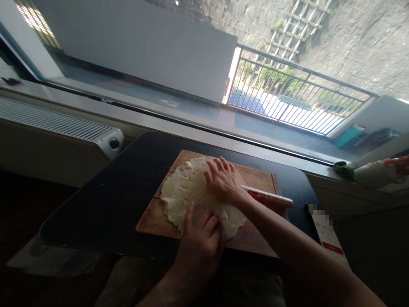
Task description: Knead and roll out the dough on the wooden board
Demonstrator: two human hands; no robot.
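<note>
A wide, flattened sheet of dough [183,192] with a ragged edge covers much of a wooden board [151,221]. My right hand [223,179] lies palm down on the dough's right part, fingers spread. At the near edge, my left hand [203,234] rests its fingertips on the dough; one finger points out straight while the others bend, and I see nothing held in it. Just beyond my right wrist lies a rolling pin [273,198] with a red marking, its far end hidden behind the hand.
The board sits on a dark table [108,192] by a window sill [217,132]. A radiator [64,132] stands at left. Right of the table is a printed box or card [330,234]. A pale container [372,174] and a green item [344,170] rest on the sill.
</note>
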